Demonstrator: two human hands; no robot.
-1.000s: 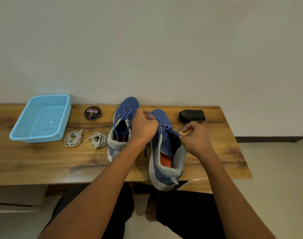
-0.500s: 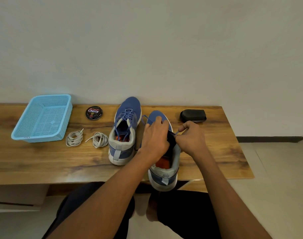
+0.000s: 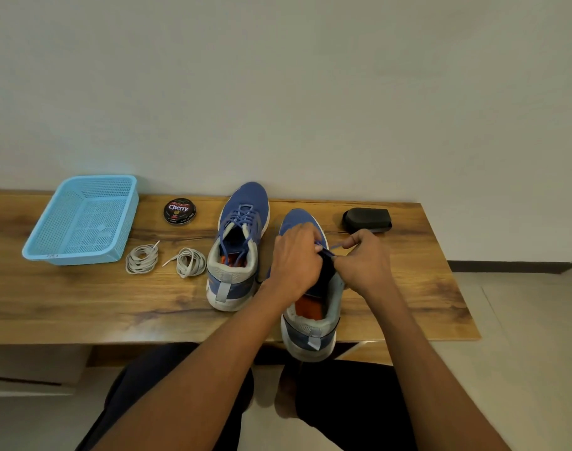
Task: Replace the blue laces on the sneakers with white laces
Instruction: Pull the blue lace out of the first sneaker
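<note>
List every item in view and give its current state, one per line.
Left sneaker: on table, blue lace threaded.
Right sneaker: heel past table edge, being unlaced.
Blue lace: pinched by right hand.
Left hand: gripping the right sneaker.
White laces: coiled, untouched.
Basket: upright.
Polish tin: closed.
Brush: on table.

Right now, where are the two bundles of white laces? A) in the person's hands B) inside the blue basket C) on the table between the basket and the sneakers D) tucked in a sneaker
C: both white lace bundles lie on the table, between the blue basket and the left sneaker.
</note>
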